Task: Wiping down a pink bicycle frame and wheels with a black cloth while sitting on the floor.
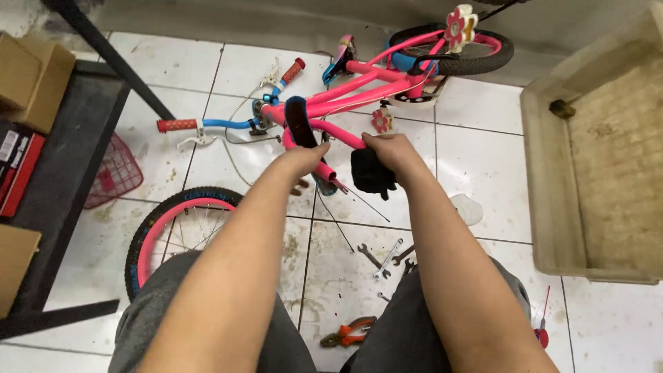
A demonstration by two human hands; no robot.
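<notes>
Two hands are on the work. My left hand is closed around the pink fork leg of the child's bicycle frame, which lies on its side just beyond my knuckles. My right hand grips the other pink tube and presses a black cloth against it. One loose wheel, pink-rimmed with a knobbly black tyre, lies below my left forearm. Three slim metal spanners rest on the tiles between my knees, and orange-handled pliers lie nearer me. Far left of my left hand, one pink wire basket holds nothing I can see. One concrete trough stands right of my right hand.
</notes>
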